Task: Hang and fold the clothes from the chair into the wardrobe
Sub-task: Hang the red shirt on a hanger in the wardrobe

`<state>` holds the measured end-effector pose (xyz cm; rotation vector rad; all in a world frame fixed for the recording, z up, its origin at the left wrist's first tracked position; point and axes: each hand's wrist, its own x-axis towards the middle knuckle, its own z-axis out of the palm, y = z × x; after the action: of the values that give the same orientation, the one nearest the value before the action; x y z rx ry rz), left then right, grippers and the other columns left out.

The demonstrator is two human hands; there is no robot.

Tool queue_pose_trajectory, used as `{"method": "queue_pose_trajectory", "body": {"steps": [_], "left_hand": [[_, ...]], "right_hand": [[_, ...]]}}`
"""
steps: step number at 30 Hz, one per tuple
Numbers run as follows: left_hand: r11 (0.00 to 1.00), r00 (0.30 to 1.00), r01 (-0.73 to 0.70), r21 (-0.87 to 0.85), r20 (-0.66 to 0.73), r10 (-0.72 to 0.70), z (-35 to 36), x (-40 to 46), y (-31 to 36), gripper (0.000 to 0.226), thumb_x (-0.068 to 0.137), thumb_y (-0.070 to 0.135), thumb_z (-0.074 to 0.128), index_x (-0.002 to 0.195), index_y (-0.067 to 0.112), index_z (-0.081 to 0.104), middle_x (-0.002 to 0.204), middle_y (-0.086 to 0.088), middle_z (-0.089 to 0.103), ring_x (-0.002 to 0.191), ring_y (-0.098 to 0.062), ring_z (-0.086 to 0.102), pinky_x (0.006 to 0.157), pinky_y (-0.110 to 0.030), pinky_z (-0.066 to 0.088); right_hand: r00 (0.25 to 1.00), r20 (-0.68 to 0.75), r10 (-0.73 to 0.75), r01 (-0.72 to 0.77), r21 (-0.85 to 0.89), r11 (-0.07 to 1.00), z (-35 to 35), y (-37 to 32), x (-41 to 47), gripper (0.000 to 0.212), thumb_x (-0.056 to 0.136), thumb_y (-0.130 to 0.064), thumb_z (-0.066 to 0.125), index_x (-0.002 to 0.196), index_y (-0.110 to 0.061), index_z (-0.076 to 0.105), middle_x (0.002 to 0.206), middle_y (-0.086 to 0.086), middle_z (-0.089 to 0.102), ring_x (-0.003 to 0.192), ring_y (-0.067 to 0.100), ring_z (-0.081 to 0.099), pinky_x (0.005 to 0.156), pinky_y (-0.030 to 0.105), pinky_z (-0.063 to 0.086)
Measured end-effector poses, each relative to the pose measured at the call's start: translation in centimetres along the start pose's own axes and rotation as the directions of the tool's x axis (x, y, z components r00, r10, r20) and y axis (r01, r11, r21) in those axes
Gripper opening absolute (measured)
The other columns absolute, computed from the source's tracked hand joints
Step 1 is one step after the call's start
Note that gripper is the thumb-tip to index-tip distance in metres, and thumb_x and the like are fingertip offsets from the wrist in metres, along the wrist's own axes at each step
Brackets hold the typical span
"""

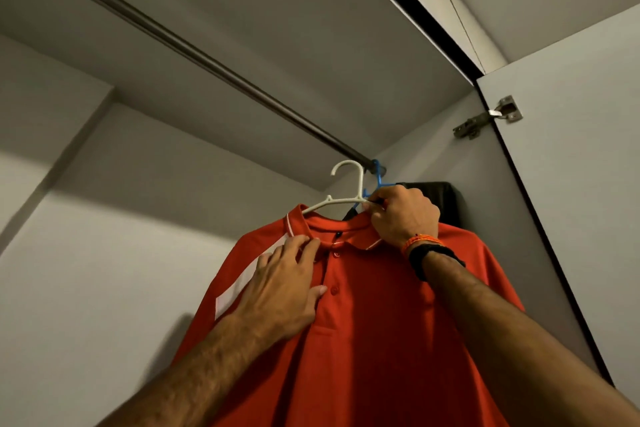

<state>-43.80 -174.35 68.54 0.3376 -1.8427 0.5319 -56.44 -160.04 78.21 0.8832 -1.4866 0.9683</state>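
Both forearms are bare, with no sleeves visible, and carry visible hair. The right wrist wears two items: a braided orange thread band (420,241) nearest the right hand (403,215), and a black strap band (427,258) directly behind it. The left hand (282,288) and wrist carry no accessories.

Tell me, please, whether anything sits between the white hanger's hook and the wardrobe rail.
Nothing visible does. The white hanger carrying the red polo shirt has its hook just below and in front of the rail, with open air between. A blue hanger already hangs just to its right, beside the path.
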Motion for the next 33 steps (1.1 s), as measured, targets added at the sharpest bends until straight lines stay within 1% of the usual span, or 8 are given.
{"method": "queue_pose_trajectory", "body": {"steps": [3,6,8,11,14,20,26,33], "left_hand": [[1.000,1.000,0.010,-0.029,0.001,-0.009,1.5,1.9,-0.7,0.080,0.095,0.052,0.051,0.156,0.022,0.010,0.162,0.003,0.014,0.148,-0.014,0.018,0.120,-0.037,0.024],[0.998,1.000,0.021,-0.052,0.004,-0.021,2.8,4.2,-1.3,0.081,0.095,0.053,0.049,0.157,0.022,0.008,0.163,0.003,0.011,0.149,-0.013,0.018,0.120,-0.039,0.024],[0.999,1.000,0.012,-0.042,0.005,-0.012,3.0,5.5,-1.6,0.079,0.096,0.053,0.048,0.157,0.022,0.010,0.163,0.002,0.012,0.148,-0.013,0.020,0.119,-0.039,0.024],[0.999,1.000,0.007,-0.033,-0.016,-0.007,3.9,7.4,-2.1,0.076,0.096,0.054,0.046,0.157,0.023,0.014,0.162,0.002,0.016,0.147,-0.015,0.023,0.119,-0.039,0.026],[1.000,0.999,0.012,-0.029,-0.034,-0.013,4.8,9.4,-2.5,0.075,0.096,0.054,0.046,0.156,0.022,0.017,0.162,0.002,0.020,0.146,-0.015,0.025,0.118,-0.039,0.026],[1.000,0.998,0.009,-0.002,-0.060,-0.009,6.5,12.6,-3.4,0.072,0.095,0.055,0.046,0.155,0.024,0.021,0.160,0.003,0.024,0.145,-0.015,0.027,0.117,-0.039,0.027],[1.000,0.997,0.018,0.010,-0.074,-0.017,7.7,14.6,-4.8,0.069,0.095,0.055,0.046,0.153,0.026,0.024,0.158,0.004,0.027,0.144,-0.015,0.029,0.117,-0.037,0.025],[0.999,0.996,0.048,-0.007,-0.080,-0.049,8.3,15.2,-5.9,0.068,0.095,0.057,0.045,0.152,0.025,0.028,0.157,0.004,0.030,0.144,-0.015,0.030,0.116,-0.037,0.028]], "right_hand": [[0.999,-0.037,-0.006,0.006,-0.005,1.000,1.2,0.5,1.6,0.023,0.094,-0.044,0.060,0.106,-0.029,0.072,0.096,-0.001,0.070,0.085,0.022,0.061,0.069,0.030,0.039],[0.997,-0.080,-0.008,0.007,-0.011,1.000,2.4,1.1,3.7,0.023,0.094,-0.042,0.059,0.107,-0.027,0.072,0.094,0.000,0.070,0.076,0.020,0.054,0.068,0.030,0.041],[0.995,-0.099,-0.013,0.011,-0.023,1.000,2.8,1.5,5.0,0.023,0.095,-0.040,0.059,0.107,-0.026,0.073,0.094,0.001,0.069,0.076,0.019,0.053,0.068,0.031,0.043],[0.991,-0.133,-0.033,0.029,-0.030,0.999,3.7,2.3,7.0,0.024,0.095,-0.039,0.059,0.108,-0.024,0.073,0.092,0.002,0.068,0.078,0.021,0.058,0.070,0.034,0.052],[0.986,-0.158,-0.056,0.052,-0.030,0.998,4.4,2.9,9.0,0.025,0.094,-0.042,0.060,0.108,-0.026,0.073,0.090,0.002,0.070,0.080,0.025,0.062,0.072,0.038,0.056],[0.986,-0.153,-0.060,0.052,-0.054,0.997,5.9,3.6,13.2,0.026,0.090,-0.048,0.063,0.101,-0.028,0.075,0.088,0.004,0.069,0.081,0.028,0.063,0.066,0.035,0.050],[0.990,-0.131,-0.059,0.052,-0.055,0.997,7.3,3.8,15.8,0.026,0.091,-0.047,0.064,0.105,-0.029,0.074,0.101,0.009,0.068,0.095,0.035,0.062,0.069,0.033,0.041],[0.992,-0.097,-0.085,0.077,-0.083,0.994,8.4,3.0,17.4,0.027,0.089,-0.044,0.065,0.108,-0.028,0.073,0.108,0.009,0.068,0.099,0.036,0.063,0.076,0.036,0.047]]}}
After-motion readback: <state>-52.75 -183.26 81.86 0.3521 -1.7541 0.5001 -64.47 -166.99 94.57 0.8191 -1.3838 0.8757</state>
